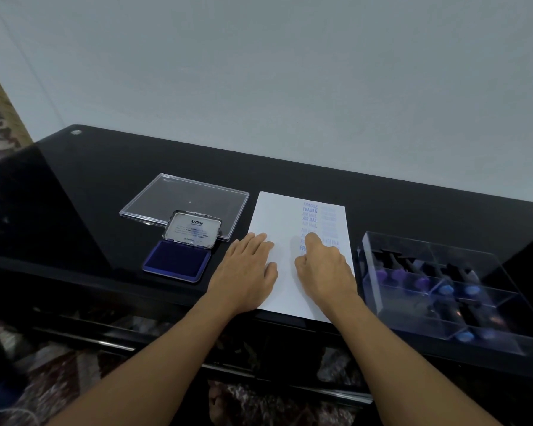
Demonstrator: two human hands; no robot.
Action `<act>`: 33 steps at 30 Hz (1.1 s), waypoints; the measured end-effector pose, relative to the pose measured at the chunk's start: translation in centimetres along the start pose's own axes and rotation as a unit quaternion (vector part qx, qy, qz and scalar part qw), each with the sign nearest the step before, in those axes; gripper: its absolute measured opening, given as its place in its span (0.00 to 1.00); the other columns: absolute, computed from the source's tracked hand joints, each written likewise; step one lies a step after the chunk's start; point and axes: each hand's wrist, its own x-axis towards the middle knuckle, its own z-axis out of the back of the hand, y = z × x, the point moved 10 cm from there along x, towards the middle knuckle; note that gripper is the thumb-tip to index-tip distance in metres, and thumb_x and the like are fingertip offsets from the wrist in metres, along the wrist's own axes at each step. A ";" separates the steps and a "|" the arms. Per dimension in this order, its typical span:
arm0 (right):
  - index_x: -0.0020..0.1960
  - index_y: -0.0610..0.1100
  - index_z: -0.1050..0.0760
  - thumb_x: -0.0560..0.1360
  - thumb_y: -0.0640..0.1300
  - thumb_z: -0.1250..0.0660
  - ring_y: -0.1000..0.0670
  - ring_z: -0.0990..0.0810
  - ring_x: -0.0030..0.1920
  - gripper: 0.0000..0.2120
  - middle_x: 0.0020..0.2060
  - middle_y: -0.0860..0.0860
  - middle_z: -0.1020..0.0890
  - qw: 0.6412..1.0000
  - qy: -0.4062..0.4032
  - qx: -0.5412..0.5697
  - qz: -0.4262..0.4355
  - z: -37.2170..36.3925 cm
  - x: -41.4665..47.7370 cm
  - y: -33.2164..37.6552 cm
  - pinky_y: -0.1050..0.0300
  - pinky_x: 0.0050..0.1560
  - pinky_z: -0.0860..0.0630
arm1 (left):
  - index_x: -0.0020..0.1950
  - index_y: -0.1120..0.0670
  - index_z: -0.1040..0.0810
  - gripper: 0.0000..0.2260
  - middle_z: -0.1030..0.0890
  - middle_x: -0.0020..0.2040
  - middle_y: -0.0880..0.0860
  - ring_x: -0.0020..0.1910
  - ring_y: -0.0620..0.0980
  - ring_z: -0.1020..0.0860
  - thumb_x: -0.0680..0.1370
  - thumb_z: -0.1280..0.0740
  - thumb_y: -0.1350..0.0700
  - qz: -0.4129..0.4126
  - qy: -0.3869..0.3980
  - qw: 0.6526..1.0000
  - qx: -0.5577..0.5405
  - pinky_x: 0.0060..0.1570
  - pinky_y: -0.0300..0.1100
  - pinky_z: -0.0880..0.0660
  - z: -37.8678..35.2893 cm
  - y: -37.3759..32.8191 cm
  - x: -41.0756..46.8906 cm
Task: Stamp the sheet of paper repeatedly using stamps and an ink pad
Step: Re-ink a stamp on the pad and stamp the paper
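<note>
A white sheet of paper [277, 216] lies on the black glass table [90, 186], with two columns of blue FRAGILE and AIR MAIL prints on its right half. My left hand [246, 269] rests flat on the sheet's left edge, fingers straight. My right hand [323, 265] is curled over the left column of prints and presses down on a stamp, which its fingers almost wholly hide. The open blue ink pad [176, 261], its metal lid raised behind it, sits left of the sheet.
A clear plastic lid [166, 198] lies behind the ink pad. Right of the sheet stands a clear compartment box [437, 256] holding several stamps with purple and blue handles. The table's near edge runs just under my wrists.
</note>
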 end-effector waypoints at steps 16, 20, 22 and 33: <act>0.52 0.47 0.38 0.80 0.43 0.44 0.49 0.27 0.33 0.02 0.36 0.51 0.26 1.000 -0.007 -0.005 -0.006 0.3 0.0 0.0 0.53 0.34 0.31 | 0.77 0.52 0.39 0.22 0.43 0.80 0.51 0.79 0.49 0.49 0.83 0.47 0.49 0.000 0.000 1.000 -0.005 0.78 0.48 0.53 0.0 0.0 0.1; 0.50 0.46 0.36 0.79 0.43 0.45 0.47 0.26 0.35 0.01 0.35 0.50 0.26 1.000 -0.003 0.004 -0.010 0.4 0.2 -0.2 0.52 0.34 0.29 | 0.77 0.52 0.38 0.22 0.42 0.80 0.50 0.79 0.49 0.49 0.83 0.47 0.49 -0.001 -0.005 1.000 -0.009 0.77 0.47 0.53 0.2 0.0 0.1; 0.50 0.46 0.36 0.79 0.43 0.45 0.47 0.25 0.35 0.01 0.36 0.50 0.26 1.000 -0.004 0.008 -0.007 0.5 0.1 -0.2 0.52 0.34 0.29 | 0.76 0.52 0.37 0.22 0.41 0.79 0.50 0.79 0.49 0.48 0.82 0.47 0.49 -0.003 -0.009 1.000 -0.011 0.77 0.47 0.53 0.2 0.0 0.1; 0.45 0.43 0.35 0.79 0.44 0.42 0.47 0.28 0.34 0.06 0.36 0.47 0.24 0.999 -0.042 0.014 0.001 4.0 0.3 -0.1 0.53 0.30 0.34 | 0.74 0.52 0.34 0.21 0.37 0.78 0.50 0.78 0.49 0.43 0.81 0.45 0.49 -0.010 -0.020 0.999 -0.025 0.77 0.49 0.48 0.3 0.2 0.2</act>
